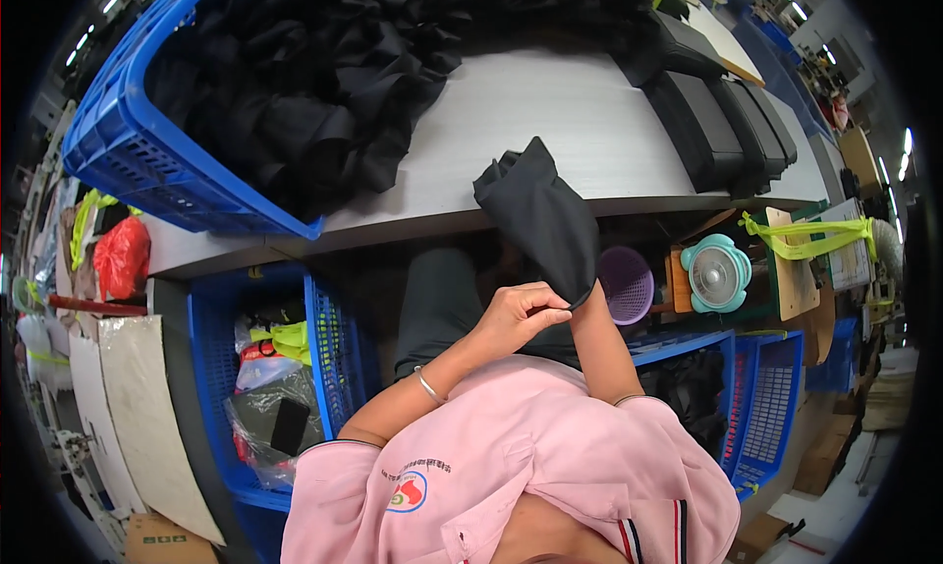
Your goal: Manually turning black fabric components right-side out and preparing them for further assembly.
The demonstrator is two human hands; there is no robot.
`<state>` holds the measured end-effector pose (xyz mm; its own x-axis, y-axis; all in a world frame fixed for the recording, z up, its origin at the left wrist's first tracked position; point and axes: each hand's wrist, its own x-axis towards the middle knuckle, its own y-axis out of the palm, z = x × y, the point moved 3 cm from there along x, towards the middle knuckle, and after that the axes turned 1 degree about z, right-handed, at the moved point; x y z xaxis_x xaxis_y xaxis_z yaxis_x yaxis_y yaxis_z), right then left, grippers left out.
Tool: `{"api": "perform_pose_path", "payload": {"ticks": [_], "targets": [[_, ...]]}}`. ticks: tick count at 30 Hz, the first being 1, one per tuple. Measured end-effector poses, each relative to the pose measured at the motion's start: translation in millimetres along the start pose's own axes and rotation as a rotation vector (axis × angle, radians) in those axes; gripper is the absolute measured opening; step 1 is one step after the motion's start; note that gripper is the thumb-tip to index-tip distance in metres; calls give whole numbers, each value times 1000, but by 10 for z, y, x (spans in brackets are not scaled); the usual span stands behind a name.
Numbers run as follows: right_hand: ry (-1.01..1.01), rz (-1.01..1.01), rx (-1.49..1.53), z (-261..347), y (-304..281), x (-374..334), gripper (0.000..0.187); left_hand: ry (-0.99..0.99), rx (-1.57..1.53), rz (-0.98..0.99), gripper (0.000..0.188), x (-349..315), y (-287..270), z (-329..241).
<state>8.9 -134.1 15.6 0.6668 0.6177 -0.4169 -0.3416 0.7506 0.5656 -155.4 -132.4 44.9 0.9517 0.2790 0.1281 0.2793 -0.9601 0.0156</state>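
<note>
A black cloth pouch (546, 217) is pulled over my right hand, its far end reaching up over the table's front edge. Cloth hides the right hand's fingers; only the wrist and right forearm (607, 356) come out below. My left hand (519, 316) pinches the pouch's near rim between thumb and fingers, close to the right wrist. Beyond the pouch, on the pale table (521, 97), lies a big heap of loose black cloth pieces (295, 83).
A blue crate (138, 137) leans at the table's left, beside the black heap. Stacked black-and-grey padded pieces (702, 122) stand at right. Below are a purple basket (629, 284), a teal fan (716, 273), a blue crate of bags (218, 367) and another blue crate (766, 402).
</note>
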Motion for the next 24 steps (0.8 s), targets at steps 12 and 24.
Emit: {"api": "perform_pose_path", "payload": {"ticks": [12,24], "targets": [[-119,212,42,-98,49,382,46,-62,-267,37,20,-7,-126,28],[-86,461,668,227,876,808,8,399,127,8,18,77,-614,-361]]}}
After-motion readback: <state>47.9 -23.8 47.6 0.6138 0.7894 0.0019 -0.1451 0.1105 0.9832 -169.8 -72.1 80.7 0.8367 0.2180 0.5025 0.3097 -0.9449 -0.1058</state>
